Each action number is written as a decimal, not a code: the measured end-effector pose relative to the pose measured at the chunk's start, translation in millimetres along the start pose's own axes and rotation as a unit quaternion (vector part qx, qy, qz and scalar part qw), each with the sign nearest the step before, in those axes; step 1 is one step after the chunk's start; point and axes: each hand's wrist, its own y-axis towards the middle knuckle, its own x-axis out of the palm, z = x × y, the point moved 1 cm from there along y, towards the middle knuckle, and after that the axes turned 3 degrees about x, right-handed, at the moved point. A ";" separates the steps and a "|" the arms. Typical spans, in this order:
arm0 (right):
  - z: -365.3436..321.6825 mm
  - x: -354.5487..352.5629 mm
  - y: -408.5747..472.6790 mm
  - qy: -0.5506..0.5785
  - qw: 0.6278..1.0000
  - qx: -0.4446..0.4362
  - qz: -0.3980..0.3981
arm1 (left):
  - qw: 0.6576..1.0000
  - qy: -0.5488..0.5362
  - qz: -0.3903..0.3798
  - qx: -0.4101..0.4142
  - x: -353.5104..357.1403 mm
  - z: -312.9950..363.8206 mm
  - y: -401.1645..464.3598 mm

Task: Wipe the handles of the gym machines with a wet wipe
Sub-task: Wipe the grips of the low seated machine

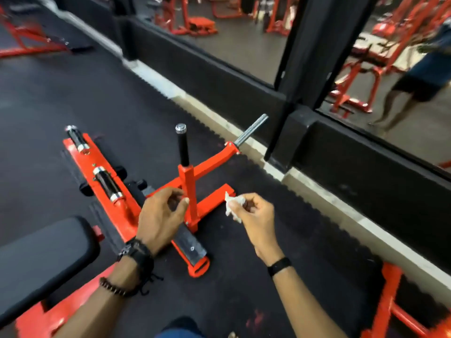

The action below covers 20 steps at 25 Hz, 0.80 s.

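Observation:
A low red gym machine (117,191) lies on the dark floor in front of me. An upright black handle (183,147) with a chrome cap rises from its red post. Two black grips with chrome ends, the far grip (75,140) and the near grip (107,184), lie along its left rail. My right hand (253,215) pinches a crumpled white wet wipe (231,203), held in the air right of the post. My left hand (161,213) hovers beside the post with fingers curled, holding nothing I can see.
A black padded bench (41,259) sits at lower left. A chrome weight peg (251,130) sticks out toward a mirror wall (244,50) with a black base. Another red frame (390,308) stands at lower right. A person's reflection shows in the mirror at upper right.

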 end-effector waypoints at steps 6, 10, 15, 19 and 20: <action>32.5 13.2 96.2 0.035 0.995 0.086 -0.035 | 0.998 0.022 0.031 -0.052 29.8 -3.2 58.8; 47.3 45.6 157.7 0.075 0.987 0.132 -0.053 | 0.996 0.056 0.026 -0.059 39.8 -25.2 134.6; 54.7 94.6 230.0 0.044 0.989 0.140 -0.032 | 0.992 0.113 0.021 -0.054 41.3 -53.3 225.0; 67.6 127.5 275.0 0.022 0.986 0.165 -0.003 | 0.989 0.139 0.011 -0.049 48.7 -78.9 285.8; 69.8 130.9 282.2 0.019 0.985 0.174 -0.006 | 0.989 0.136 0.006 -0.051 52.5 -82.2 296.5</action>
